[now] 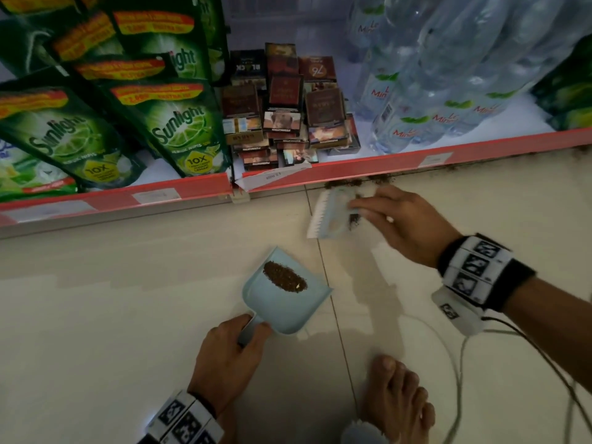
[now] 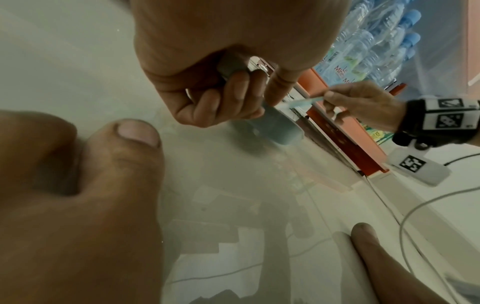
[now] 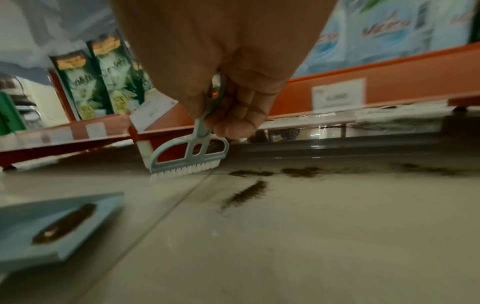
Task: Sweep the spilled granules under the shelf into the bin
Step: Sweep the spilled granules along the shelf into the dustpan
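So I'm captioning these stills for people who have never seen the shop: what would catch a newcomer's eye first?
Probably the light blue dustpan on the pale floor tiles, gripped by the left hand, with a dark heap of granules inside. Next, the right hand holding a small white-bristled brush by the red shelf edge, where more dark spilled granules streak the floor. Above stand green Sunlight pouches and water bottles.

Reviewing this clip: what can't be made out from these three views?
- The bin: in no view.
- Granules further under the shelf: head view, hidden by its red edge; right wrist view, that gap is dark and blurred.
- Dustpan handle: wrapped by the left hand; left wrist view shows only its underside.
- Brush handle: right wrist view, mostly covered by the right hand.
- Price tags: blurred, unreadable.
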Demonstrator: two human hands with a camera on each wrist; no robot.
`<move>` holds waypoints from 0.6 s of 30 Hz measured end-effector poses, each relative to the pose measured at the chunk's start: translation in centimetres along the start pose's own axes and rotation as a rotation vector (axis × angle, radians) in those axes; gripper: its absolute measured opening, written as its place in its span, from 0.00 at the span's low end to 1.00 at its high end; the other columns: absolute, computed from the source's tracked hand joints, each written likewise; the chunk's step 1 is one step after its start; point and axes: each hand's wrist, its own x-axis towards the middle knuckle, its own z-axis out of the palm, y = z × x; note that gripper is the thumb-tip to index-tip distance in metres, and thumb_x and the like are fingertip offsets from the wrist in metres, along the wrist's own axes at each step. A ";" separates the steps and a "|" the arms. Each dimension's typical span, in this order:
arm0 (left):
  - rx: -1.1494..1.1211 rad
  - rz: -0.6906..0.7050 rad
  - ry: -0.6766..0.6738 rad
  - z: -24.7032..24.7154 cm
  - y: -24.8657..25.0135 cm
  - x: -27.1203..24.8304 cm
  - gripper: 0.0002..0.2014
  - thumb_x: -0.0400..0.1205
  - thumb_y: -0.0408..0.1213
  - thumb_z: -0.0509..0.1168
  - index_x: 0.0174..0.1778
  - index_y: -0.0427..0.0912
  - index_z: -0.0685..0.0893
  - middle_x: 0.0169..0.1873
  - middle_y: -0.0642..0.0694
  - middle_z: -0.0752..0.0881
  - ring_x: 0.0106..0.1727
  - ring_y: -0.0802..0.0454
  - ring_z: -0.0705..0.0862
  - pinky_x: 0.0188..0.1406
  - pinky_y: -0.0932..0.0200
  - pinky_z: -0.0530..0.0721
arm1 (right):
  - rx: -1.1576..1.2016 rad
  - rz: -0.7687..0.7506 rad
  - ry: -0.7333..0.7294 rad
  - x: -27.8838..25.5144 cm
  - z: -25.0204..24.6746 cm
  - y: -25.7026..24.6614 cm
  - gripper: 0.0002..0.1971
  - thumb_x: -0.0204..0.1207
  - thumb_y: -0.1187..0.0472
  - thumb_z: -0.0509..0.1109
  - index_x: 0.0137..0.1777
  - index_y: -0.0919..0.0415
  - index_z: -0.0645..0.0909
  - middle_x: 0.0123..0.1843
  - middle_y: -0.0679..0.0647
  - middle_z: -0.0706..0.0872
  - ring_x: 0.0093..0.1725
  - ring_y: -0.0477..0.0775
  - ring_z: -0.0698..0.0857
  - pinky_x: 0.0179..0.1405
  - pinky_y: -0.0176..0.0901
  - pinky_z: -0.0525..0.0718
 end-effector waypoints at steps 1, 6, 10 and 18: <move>0.004 0.009 -0.006 0.0 0.2 0.0 0.23 0.82 0.48 0.66 0.21 0.49 0.69 0.16 0.56 0.75 0.21 0.58 0.73 0.22 0.66 0.63 | 0.034 -0.020 -0.013 0.8 0.7 -0.8 0.15 0.86 0.60 0.63 0.69 0.58 0.84 0.47 0.49 0.75 0.45 0.59 0.83 0.49 0.49 0.83; 0.026 -0.003 -0.001 -0.3 0.0 -0.8 0.21 0.75 0.54 0.61 0.21 0.48 0.66 0.15 0.53 0.71 0.19 0.56 0.69 0.21 0.65 0.61 | 0.072 -0.092 -0.150 3.1 3.2 -3.2 0.18 0.88 0.55 0.58 0.73 0.55 0.80 0.48 0.52 0.75 0.43 0.54 0.79 0.44 0.52 0.82; 0.026 -0.039 0.030 -0.6 -0.5 -1.0 0.22 0.76 0.52 0.63 0.20 0.47 0.64 0.16 0.52 0.70 0.20 0.58 0.67 0.24 0.58 0.64 | -0.055 -0.151 -0.175 1.6 2.7 -1.6 0.15 0.85 0.57 0.63 0.69 0.54 0.83 0.50 0.58 0.80 0.40 0.62 0.83 0.34 0.57 0.85; -0.026 -0.048 0.036 -0.8 -0.3 -0.9 0.22 0.67 0.62 0.57 0.20 0.47 0.64 0.16 0.52 0.69 0.20 0.57 0.66 0.21 0.62 0.61 | -0.073 0.000 0.012 -0.9 -0.5 3.4 0.13 0.86 0.56 0.62 0.62 0.53 0.86 0.47 0.51 0.78 0.42 0.55 0.82 0.41 0.44 0.82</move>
